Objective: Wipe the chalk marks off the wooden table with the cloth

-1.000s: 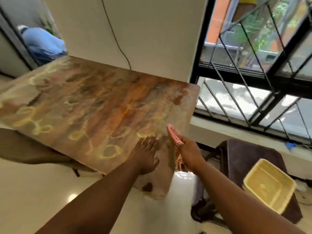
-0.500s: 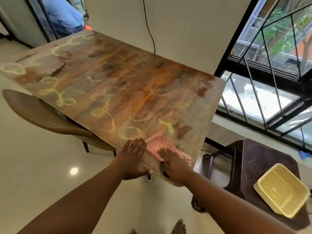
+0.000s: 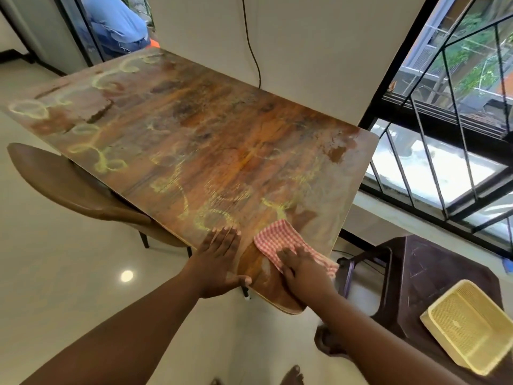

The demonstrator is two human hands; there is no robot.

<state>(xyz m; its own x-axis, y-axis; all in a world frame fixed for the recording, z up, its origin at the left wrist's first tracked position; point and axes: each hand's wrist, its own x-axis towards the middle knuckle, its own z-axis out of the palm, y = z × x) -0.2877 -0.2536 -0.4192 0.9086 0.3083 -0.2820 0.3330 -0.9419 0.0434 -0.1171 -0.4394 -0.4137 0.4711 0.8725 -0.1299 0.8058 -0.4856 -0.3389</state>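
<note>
The wooden table (image 3: 211, 140) stretches away from me, covered in yellow chalk marks (image 3: 213, 218), loops and lines. A red-and-white checked cloth (image 3: 280, 237) lies flat on the near right corner. My right hand (image 3: 302, 270) presses on the cloth with fingers spread flat. My left hand (image 3: 219, 259) rests flat on the table's near edge, just left of the cloth, its fingertips touching a chalk loop.
A brown chair (image 3: 72, 184) is tucked under the table's left side. A dark plastic stool (image 3: 433, 284) with a yellow basket (image 3: 472, 326) stands at right, below a barred window (image 3: 449, 112). A person in blue (image 3: 116, 20) is beyond the far doorway.
A second ago my right hand held the cloth bunched above the table edge. It has since laid the cloth flat and now presses on it. My left hand stayed on the table.
</note>
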